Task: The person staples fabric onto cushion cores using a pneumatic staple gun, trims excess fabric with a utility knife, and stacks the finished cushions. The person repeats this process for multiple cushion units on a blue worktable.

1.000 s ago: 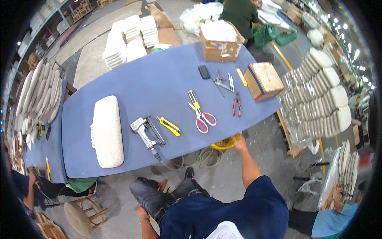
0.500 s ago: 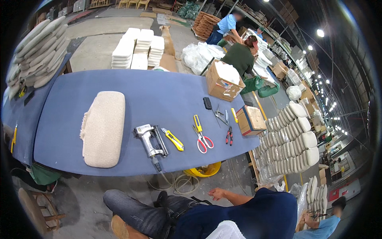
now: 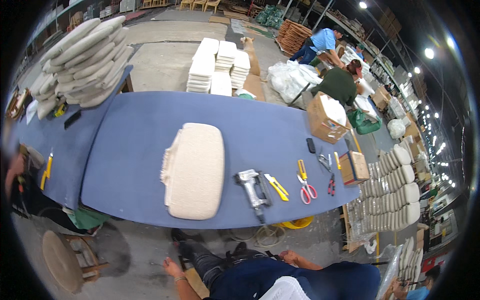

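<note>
- Bench (image 3: 150, 150): matt blue cloth cover, smooth.
- Seat cushion (image 3: 194, 170): cream woven fabric, coarse and matt, frayed at its 9 o'clock edge.
- Staple gun (image 3: 254, 187): bare grey metal, slightly glossy.
- Scissors (image 3: 305, 186): shiny metal blades, red and yellow plastic handles.
- Box (image 3: 325, 117) at 2 o'clock: plain brown cardboard.

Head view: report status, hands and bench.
Left hand and right hand both empty, low beside the legs, off the blue table. Cream cushion lies flat, staple gun beside it. Nothing lies between hands and cushion.
</note>
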A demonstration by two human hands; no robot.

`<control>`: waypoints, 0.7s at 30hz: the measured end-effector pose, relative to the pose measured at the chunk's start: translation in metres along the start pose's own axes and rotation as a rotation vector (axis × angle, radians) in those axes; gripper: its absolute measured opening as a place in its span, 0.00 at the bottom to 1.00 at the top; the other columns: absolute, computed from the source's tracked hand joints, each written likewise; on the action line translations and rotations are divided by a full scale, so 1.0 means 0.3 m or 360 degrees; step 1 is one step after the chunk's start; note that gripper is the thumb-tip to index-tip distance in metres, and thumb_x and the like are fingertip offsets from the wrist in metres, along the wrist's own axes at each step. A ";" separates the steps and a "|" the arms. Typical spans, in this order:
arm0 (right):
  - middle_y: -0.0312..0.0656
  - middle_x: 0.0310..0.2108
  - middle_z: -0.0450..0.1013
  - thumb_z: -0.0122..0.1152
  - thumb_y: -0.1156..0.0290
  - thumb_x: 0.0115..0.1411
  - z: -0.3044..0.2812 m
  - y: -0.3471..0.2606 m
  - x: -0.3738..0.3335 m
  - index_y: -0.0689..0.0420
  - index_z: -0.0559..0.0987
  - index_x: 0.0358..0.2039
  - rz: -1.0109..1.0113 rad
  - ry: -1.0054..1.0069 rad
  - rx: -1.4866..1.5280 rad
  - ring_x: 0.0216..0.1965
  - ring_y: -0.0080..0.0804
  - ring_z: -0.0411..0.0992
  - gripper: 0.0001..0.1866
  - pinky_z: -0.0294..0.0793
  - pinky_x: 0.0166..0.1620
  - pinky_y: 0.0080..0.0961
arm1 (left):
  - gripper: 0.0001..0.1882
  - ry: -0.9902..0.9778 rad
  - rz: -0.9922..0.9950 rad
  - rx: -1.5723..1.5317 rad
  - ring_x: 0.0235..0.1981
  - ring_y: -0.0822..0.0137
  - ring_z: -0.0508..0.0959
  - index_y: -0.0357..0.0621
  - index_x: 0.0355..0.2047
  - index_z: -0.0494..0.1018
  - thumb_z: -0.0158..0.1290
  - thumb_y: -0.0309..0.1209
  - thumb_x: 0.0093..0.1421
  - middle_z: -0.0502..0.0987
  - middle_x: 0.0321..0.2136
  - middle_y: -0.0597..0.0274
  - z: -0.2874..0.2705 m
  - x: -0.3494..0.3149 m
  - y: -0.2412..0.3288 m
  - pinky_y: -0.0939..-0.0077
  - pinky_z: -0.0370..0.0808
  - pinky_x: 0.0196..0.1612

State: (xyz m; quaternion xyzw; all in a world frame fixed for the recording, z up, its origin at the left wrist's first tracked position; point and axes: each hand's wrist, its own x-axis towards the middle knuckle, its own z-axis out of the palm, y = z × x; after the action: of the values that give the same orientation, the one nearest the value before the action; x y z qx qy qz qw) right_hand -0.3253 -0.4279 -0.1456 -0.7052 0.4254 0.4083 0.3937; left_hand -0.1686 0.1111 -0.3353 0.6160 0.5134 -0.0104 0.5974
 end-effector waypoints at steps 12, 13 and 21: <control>0.43 0.39 0.82 0.58 0.62 0.71 0.416 -0.760 -0.101 0.62 0.81 0.48 -0.0649 0.0527 0.1075 0.32 0.29 0.82 0.16 0.80 0.35 0.24 | 0.15 -0.0698 0.1159 0.0315 0.33 0.68 0.81 0.31 0.46 0.79 0.52 0.33 0.72 0.82 0.33 0.56 0.148 -0.019 0.960 0.72 0.78 0.38; 0.42 0.40 0.81 0.58 0.62 0.71 0.433 -0.765 -0.109 0.62 0.81 0.49 -0.0621 0.0532 0.1064 0.32 0.30 0.82 0.17 0.80 0.35 0.24 | 0.15 -0.0776 0.1055 0.0336 0.30 0.69 0.80 0.31 0.44 0.80 0.52 0.33 0.71 0.82 0.30 0.57 0.169 -0.017 0.993 0.72 0.77 0.36; 0.41 0.39 0.82 0.58 0.61 0.70 0.386 -0.863 -0.067 0.61 0.81 0.49 -0.0569 0.0682 0.1050 0.34 0.31 0.82 0.17 0.80 0.35 0.26 | 0.12 -0.0838 0.0790 0.1303 0.25 0.69 0.80 0.41 0.32 0.84 0.57 0.35 0.64 0.82 0.23 0.59 -0.079 0.245 0.531 0.69 0.76 0.32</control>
State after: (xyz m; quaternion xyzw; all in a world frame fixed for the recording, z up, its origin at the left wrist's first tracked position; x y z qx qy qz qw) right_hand -0.1209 -0.2328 -0.1149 -0.6730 0.4763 0.0202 0.5655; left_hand -0.0453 0.2128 -0.2589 0.8774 0.1397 -0.2220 0.4016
